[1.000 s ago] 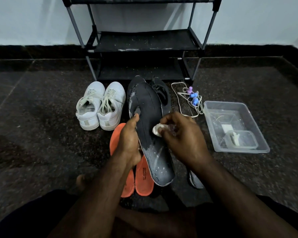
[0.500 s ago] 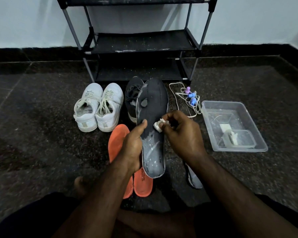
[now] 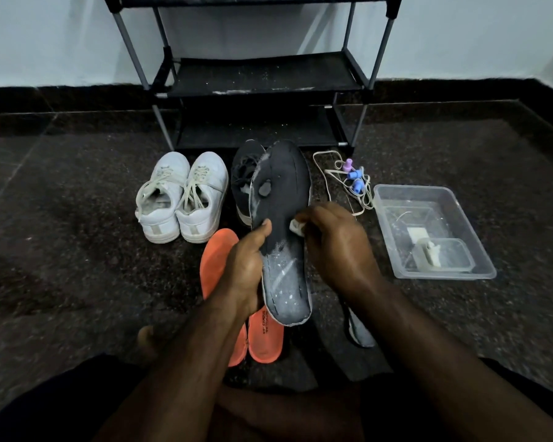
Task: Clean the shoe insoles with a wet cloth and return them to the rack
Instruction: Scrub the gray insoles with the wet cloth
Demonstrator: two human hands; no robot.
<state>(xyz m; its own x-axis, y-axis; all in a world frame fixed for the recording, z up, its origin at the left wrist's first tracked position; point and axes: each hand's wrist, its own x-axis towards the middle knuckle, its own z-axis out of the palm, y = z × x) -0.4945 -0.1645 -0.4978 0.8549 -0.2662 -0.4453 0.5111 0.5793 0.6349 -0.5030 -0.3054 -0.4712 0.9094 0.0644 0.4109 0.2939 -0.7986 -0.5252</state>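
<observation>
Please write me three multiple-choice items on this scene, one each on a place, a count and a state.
1. Where is the clear tub?
A. on the rack
B. on the floor, right of the shoes
C. on the person's lap

2. How many orange insoles lie on the floor?
A. one
B. two
C. four

3. What does the left hand hold?
A. the dark insole
B. a white shoe
C. nothing

Key: 1 B, it sits on the dark floor at right. 2 B, a pair lies side by side. 3 A, its thumb and fingers grip the insole's edge.
</observation>
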